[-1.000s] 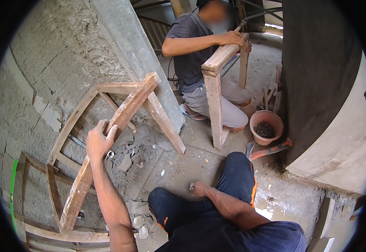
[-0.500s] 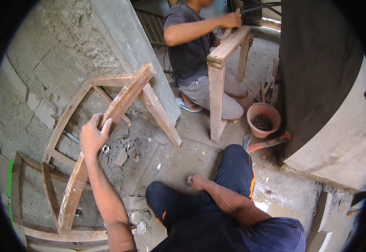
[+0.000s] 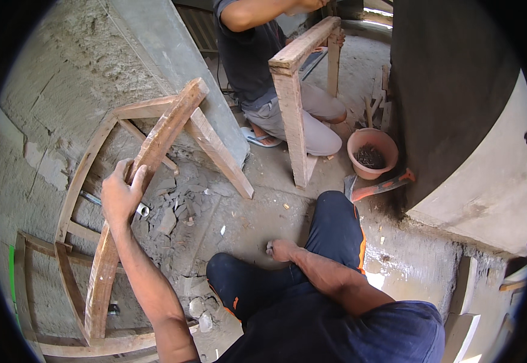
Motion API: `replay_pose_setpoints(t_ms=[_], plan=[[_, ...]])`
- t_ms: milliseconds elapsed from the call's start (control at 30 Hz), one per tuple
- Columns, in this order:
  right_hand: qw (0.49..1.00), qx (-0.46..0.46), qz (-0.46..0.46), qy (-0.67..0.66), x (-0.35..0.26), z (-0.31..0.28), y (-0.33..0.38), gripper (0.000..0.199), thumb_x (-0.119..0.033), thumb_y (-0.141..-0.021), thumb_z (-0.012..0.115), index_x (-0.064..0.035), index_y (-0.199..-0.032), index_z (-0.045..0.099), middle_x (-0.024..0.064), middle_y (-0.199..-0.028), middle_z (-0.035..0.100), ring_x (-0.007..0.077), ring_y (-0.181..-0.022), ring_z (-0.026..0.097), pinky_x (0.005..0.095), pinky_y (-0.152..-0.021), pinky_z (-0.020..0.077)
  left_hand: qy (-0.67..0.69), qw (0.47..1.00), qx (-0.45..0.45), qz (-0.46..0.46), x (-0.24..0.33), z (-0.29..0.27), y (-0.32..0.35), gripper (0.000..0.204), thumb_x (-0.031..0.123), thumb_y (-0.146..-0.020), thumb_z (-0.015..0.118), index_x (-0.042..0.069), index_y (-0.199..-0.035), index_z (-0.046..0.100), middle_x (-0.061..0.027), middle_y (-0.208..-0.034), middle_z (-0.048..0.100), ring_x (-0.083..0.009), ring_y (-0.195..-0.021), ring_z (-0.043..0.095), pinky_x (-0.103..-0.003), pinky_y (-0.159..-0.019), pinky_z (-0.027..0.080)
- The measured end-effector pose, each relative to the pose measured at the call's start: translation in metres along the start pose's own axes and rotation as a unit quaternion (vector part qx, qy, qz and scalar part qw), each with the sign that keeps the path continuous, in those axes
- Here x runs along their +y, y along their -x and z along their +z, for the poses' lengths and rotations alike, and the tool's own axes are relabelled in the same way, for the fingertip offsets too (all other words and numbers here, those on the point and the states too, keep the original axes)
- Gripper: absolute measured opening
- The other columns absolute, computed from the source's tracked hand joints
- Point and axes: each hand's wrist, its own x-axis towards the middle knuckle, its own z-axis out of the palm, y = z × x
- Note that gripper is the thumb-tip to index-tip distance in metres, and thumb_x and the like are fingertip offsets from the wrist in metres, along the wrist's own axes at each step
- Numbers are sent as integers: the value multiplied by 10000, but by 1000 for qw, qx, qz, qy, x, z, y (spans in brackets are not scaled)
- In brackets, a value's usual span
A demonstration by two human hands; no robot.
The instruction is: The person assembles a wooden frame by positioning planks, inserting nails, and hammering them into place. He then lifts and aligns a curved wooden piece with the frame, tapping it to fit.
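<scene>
My left hand (image 3: 121,196) is closed around a rough, worn wooden beam (image 3: 170,124), which slants from the lower left up to the right. The beam lies across a wooden frame (image 3: 84,172) with several joined bars, leaning by the wall. Between my knees, my right hand (image 3: 284,250) is closed in a fist, low over the floor. Something small and greyish shows at its fingertips, too small to name. Across from me a person in a dark shirt (image 3: 248,60) kneels behind an upright wooden frame (image 3: 289,115) with a top bar and two legs.
A pink bucket (image 3: 390,148) with what look like nails in it stands right of the frame. Close by lies a hatchet (image 3: 384,186) with an orange handle. Stone rubble (image 3: 170,221) and a metal pipe (image 3: 143,209) are near my left arm. A grey slab (image 3: 182,66) leans at the back.
The whole view has shifted a little, so things sit further left and higher. The other person's raised hand is now mostly cut off at the top. My grip on the beam is unchanged.
</scene>
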Motion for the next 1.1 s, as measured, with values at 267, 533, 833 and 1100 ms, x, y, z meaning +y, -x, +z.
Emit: replay_pose_setpoints(t_ms=[267, 533, 833, 1100], plan=[[1000, 4, 10, 6, -2, 3, -1, 285, -300, -997, 638, -124, -1188, 755, 202, -1142, 771, 446, -1117, 705, 529, -958, 549, 7, 1000, 2, 2, 2, 0, 1, 458, 442, -959, 745, 88, -1250, 752, -260, -1066, 776, -449, -1023, 755, -490, -914, 585], [999, -10, 14, 27, -1, 0, -2, 308, -332, -1007, 637, -130, -1203, 761, 202, -1156, 773, 438, -1135, 706, 524, -972, 547, 12, 1000, -5, -4, 2, -1, 0, 466, 452, -958, 740, 85, -1244, 752, -252, -1062, 779, -443, -1016, 758, -487, -909, 586], [1000, -6, 11, 8, -5, -5, 4, 370, -373, -1017, 625, -86, -1196, 773, 222, -1165, 772, 448, -1145, 713, 540, -1000, 553, 8, 1000, -1, -9, 2, -2, 1, 477, 465, -947, 745, 91, -1243, 754, -245, -1069, 781, -436, -1017, 758, -487, -907, 586], [1000, -4, 1, 18, -2, -1, 1, 320, -338, -1008, 628, -107, -1191, 752, 214, -1152, 767, 449, -1124, 707, 531, -971, 552, -3, 1000, -2, -16, 5, -4, 1, 487, 475, -945, 737, 100, -1255, 754, -234, -1090, 786, -420, -1031, 765, -490, -923, 586]])
